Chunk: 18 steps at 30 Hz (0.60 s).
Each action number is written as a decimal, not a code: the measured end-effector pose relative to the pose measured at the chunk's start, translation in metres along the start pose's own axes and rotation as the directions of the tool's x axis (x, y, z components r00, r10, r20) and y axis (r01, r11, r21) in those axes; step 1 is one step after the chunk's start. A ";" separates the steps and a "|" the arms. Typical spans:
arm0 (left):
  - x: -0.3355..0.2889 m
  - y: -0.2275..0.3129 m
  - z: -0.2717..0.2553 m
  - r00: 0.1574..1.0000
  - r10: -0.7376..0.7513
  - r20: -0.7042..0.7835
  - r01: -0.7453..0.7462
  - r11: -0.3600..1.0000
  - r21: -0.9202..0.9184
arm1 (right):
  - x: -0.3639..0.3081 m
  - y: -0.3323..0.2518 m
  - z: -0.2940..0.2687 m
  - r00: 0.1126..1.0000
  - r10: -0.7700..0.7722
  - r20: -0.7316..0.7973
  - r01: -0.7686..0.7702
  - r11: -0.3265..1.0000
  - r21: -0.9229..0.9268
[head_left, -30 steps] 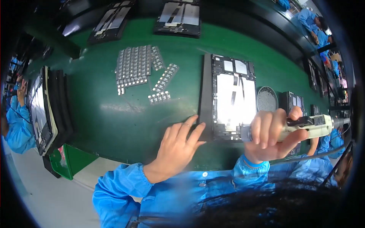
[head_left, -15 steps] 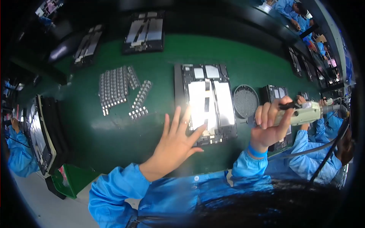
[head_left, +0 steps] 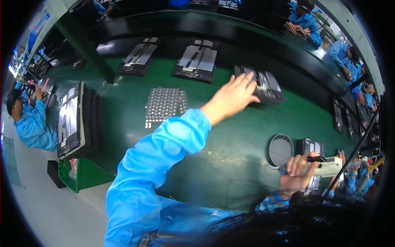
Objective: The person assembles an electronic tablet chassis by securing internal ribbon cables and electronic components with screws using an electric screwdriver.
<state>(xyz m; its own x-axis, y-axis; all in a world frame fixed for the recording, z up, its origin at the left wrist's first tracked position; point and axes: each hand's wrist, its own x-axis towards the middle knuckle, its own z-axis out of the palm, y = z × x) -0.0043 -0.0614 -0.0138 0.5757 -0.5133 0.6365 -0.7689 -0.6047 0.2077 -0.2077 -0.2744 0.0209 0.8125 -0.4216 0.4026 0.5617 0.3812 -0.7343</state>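
My left hand (head_left: pixel 235 94) is stretched far across the green bench, its fingers laid over the left part of an opened tablet (head_left: pixel 269 85). Pale battery cells show in that tablet's dark housing. At the lower right, my right hand (head_left: pixel 299 172) is wrapped round a pale electric screwdriver (head_left: pixel 327 167), its tip pointing left. Close by this hand stands a round dark dish with a perforated face (head_left: pixel 281 150). Two more opened tablets, a left one (head_left: pixel 140 57) and a middle one (head_left: pixel 196 60), lie along the far side.
A sheet of small metallic parts (head_left: pixel 164 103) lies left of centre. Several tablets form a stack (head_left: pixel 74 119) at the left edge, above a green bin (head_left: pixel 92 177). Another tablet (head_left: pixel 311 146) sits behind the screwdriver. A green post (head_left: pixel 84 45) rises at the far left. Co-workers sit around.
The tablet under my left hand has gone from the bench before me to the far row, the hand with it. The view has turned. My right hand keeps hold of the screwdriver.
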 end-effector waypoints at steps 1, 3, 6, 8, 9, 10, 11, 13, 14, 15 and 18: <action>0.008 -0.012 0.013 1.000 0.008 -0.026 -0.008 1.000 -0.002 | 0.003 0.003 -0.001 0.998 -0.015 0.056 0.014 1.000 0.004; 0.021 -0.036 0.029 1.000 0.016 -0.008 -0.016 1.000 0.014 | 0.007 0.009 0.005 0.999 -0.018 0.046 0.019 1.000 -0.024; 0.015 -0.071 0.046 0.995 -0.088 0.037 0.092 0.983 -0.159 | 0.002 0.012 0.007 1.000 -0.008 0.006 0.008 0.999 -0.054; 0.020 -0.084 0.008 0.994 -0.105 0.024 0.106 0.993 -0.045 | 0.005 0.012 0.000 0.996 -0.060 0.067 0.066 0.993 -0.096; 0.018 -0.115 -0.019 0.961 -0.243 0.133 0.251 0.967 -0.040 | 0.006 0.009 -0.001 0.997 -0.057 0.052 0.062 0.993 -0.104; 0.005 -0.150 -0.044 0.895 -0.376 0.240 0.390 0.921 -0.009 | 0.006 0.008 -0.004 0.997 -0.070 0.043 0.075 0.986 -0.147; -0.021 -0.175 -0.066 0.841 -0.466 0.274 0.457 0.884 0.100 | 0.006 0.006 -0.005 0.996 -0.082 0.038 0.088 0.978 -0.190; -0.066 -0.210 -0.086 0.737 -0.574 0.357 0.537 0.818 0.207 | 0.006 0.000 -0.007 0.998 -0.064 0.013 0.065 0.988 -0.137; -0.079 -0.209 -0.086 0.689 -0.591 0.420 0.565 0.801 0.200 | 0.008 -0.002 -0.008 0.999 -0.049 0.001 0.049 0.995 -0.088; -0.087 -0.210 -0.083 0.729 -0.566 0.385 0.556 0.818 0.149 | 0.008 -0.002 -0.008 0.999 -0.049 -0.004 0.049 0.996 -0.079; -0.091 -0.208 -0.076 0.894 -0.417 0.164 0.428 0.903 -0.038 | 0.009 -0.003 -0.013 0.995 -0.098 -0.035 0.091 0.985 -0.149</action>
<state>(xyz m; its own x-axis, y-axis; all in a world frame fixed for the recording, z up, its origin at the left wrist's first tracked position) 0.0821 0.1569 -0.0585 0.8810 -0.3067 0.3602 -0.4582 -0.7425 0.4886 -0.2038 -0.2898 0.0196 0.7479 -0.4850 0.4532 0.6041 0.2141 -0.7676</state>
